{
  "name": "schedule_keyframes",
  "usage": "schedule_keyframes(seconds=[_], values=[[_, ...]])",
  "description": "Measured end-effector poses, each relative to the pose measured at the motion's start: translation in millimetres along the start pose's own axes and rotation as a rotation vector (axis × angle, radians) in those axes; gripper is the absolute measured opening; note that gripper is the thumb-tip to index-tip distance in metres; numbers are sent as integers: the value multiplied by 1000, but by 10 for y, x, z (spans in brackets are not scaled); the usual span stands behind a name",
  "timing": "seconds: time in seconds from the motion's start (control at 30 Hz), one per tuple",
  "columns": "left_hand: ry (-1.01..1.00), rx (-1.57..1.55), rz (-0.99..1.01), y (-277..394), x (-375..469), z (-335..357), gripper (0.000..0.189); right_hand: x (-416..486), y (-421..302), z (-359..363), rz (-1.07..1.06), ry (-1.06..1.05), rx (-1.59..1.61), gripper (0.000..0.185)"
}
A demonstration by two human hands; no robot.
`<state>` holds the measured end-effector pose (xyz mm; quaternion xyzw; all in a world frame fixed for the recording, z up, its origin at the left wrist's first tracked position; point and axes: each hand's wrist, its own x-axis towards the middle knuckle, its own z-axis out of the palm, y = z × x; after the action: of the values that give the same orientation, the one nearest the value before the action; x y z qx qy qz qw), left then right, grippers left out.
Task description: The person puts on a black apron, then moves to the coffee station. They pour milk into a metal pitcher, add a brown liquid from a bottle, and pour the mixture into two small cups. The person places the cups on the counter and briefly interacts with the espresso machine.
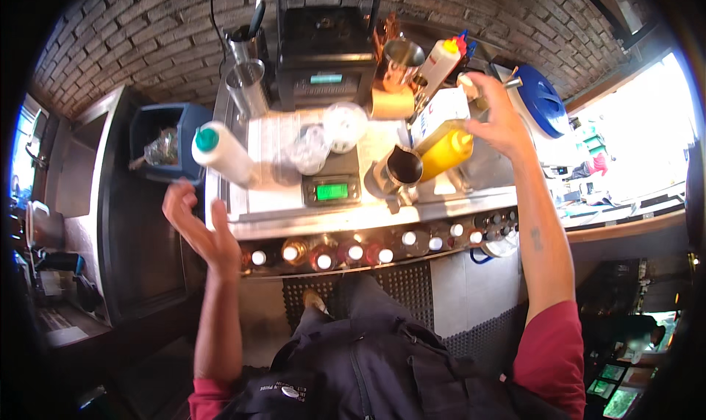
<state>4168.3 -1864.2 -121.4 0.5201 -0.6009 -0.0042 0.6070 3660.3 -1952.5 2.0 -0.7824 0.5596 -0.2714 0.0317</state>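
My left hand (198, 227) is raised in front of the counter's left end with its fingers apart and nothing in it. Near it stands a white squeeze bottle with a green cap (223, 152). My right hand (493, 114) is over the right part of the counter, beside a milk carton (444, 111) and a yellow squeeze bottle (445, 152); its fingers are spread, and whether they touch the carton is unclear. A digital scale with a green display (332, 191) sits mid-counter. Clear plastic cups, one with ice (309, 149), stand at its back. A metal pitcher (404, 166) is right of it.
A blender base (325, 83) stands against the brick wall. Left of the counter is a blue-grey bin (165, 138). Bottles with white caps (324, 261) line a rail along the front edge. A blue lid (542, 101) lies at the right. A distant person (597, 165) shows outside.
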Motion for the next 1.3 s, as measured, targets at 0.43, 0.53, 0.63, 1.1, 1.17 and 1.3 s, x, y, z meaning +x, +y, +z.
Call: schedule_keyframes(seconds=[0.43,0.53,0.63,1.1,1.17,1.3], values=[[-579,-358,-7,1887,327,2139,36,886,106,-189,30,-447,-56,65],[-518,-372,2,1901,600,2590,42,915,-107,-360,5,-419,-4,64],[-666,-457,56,1711,780,2726,40,963,-108,-359,-99,-406,42,64],[-912,189,644,1338,1187,2719,26,849,-180,324,26,-404,344,66],[-926,284,485,1357,1178,2727,27,823,-242,342,23,-401,339,73],[-1108,531,393,1299,1268,2746,28,693,-232,553,94,-390,398,93]])
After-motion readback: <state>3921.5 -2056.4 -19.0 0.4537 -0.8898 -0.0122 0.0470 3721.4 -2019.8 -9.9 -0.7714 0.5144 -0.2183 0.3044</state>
